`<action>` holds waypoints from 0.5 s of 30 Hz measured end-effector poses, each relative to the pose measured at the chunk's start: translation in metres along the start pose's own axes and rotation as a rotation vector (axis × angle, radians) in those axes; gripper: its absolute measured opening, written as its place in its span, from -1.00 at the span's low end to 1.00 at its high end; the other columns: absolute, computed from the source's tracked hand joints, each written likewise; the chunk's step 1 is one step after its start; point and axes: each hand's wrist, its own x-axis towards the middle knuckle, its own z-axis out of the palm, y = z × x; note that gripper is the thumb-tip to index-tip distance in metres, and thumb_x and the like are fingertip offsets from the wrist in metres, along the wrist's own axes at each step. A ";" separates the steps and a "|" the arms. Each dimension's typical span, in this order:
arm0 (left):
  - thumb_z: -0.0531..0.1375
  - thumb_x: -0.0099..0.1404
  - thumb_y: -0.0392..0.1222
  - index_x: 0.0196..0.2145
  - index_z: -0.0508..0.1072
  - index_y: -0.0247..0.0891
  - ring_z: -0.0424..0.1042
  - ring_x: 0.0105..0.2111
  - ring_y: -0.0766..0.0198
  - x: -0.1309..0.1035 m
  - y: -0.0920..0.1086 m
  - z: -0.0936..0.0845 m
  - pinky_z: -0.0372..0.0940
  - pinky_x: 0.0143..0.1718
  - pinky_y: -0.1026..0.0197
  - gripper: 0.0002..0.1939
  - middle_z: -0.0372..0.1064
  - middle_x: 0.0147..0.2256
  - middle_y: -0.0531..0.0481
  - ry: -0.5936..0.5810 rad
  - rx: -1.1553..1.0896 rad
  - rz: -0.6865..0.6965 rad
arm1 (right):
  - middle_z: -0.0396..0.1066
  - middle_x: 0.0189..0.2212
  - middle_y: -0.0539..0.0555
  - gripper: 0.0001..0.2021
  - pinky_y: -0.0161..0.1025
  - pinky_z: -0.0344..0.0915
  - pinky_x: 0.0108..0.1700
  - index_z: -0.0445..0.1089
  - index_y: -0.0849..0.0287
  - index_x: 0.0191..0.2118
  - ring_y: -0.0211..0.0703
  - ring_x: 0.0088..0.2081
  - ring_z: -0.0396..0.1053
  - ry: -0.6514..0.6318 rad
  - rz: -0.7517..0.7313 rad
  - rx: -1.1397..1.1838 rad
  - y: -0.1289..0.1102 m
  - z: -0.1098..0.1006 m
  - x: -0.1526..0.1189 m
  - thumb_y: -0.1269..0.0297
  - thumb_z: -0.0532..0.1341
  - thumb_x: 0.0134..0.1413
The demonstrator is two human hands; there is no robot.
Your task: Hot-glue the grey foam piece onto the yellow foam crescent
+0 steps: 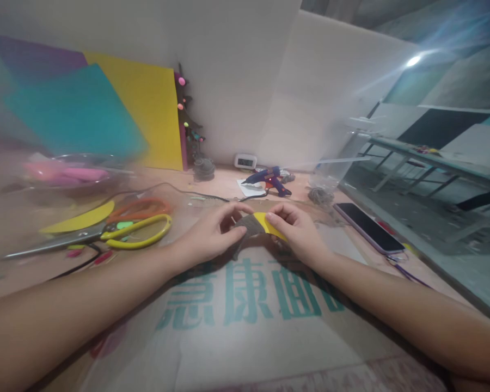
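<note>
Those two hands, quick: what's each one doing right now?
Left hand: closed, holding the gray piece between its fingers.
Right hand: closed, pinching the yellow piece.

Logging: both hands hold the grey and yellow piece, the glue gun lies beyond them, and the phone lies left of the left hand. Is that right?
The phone is not on the left: the head view shows it right of the right hand. Otherwise correct: that hand and the left hand hold the grey and yellow piece, and the glue gun lies beyond them.

head view | from wearer's head | facing forward, down | near worktable (221, 186)
</note>
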 end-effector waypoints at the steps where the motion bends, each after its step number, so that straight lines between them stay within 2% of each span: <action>1: 0.15 0.27 -0.22 -0.03 0.37 -0.16 0.34 -0.45 0.36 0.000 0.000 0.000 0.24 -0.45 0.31 -0.70 0.32 -0.36 0.09 0.000 -0.004 0.001 | 0.27 -0.55 -0.10 -0.68 -0.38 0.17 -0.55 0.30 0.17 -0.39 -0.36 -0.57 0.21 0.000 0.000 -0.005 0.000 0.000 0.000 0.01 0.31 0.00; 6: 0.14 0.27 -0.19 -0.03 0.34 -0.18 0.36 -0.51 0.36 0.000 0.001 0.000 0.23 -0.54 0.33 -0.71 0.31 -0.41 0.11 -0.028 -0.051 -0.037 | 0.26 -0.57 -0.11 -0.68 -0.37 0.15 -0.55 0.29 0.16 -0.40 -0.37 -0.58 0.20 -0.007 -0.001 -0.014 0.000 -0.001 0.000 0.01 0.30 0.01; 15: 0.16 0.26 -0.21 -0.07 0.35 -0.20 0.33 -0.43 0.35 0.002 -0.003 0.001 0.22 -0.42 0.30 -0.74 0.33 -0.34 0.07 0.021 -0.026 0.003 | 0.27 -0.54 -0.09 -0.72 -0.34 0.16 -0.53 0.29 0.14 -0.39 -0.33 -0.56 0.21 -0.025 0.005 -0.059 0.000 0.000 0.000 0.03 0.28 0.03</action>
